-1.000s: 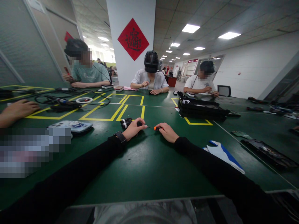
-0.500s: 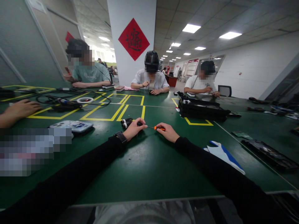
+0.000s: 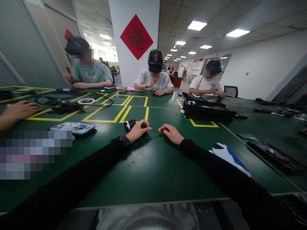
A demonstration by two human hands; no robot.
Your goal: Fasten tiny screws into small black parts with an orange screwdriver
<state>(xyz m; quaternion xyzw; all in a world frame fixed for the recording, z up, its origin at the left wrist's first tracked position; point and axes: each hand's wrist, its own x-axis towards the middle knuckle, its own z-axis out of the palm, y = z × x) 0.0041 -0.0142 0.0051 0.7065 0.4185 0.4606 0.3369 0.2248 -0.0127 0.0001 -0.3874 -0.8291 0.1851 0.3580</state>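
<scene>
My right hand point(image 3: 173, 133) is closed around the orange and black handle of a small screwdriver point(image 3: 160, 130). Its thin shaft points left, with the tip at the fingertips of my left hand point(image 3: 137, 130). Those fingers curl around a small black object with a round dark end point(image 3: 143, 126), mostly hidden by the hand, so its kind does not show. Just behind my left hand is a black rounded piece with white bands point(image 3: 129, 124); whether it belongs to the held object I cannot tell. Both hands are low over the green table point(image 3: 148, 172).
A blue and white glove point(image 3: 231, 159) lies right of my right forearm. Beyond it are a dark circuit assembly point(image 3: 275, 155) and a black casing point(image 3: 208, 110). On the left are a patterned case point(image 3: 73, 127), cables point(image 3: 72, 95) and another person's hand point(image 3: 21, 110). Several people sit around the table.
Both hands keep nearly the same place and grip. The view has shifted slightly, and the orange handle looks a little turned in my right hand.
</scene>
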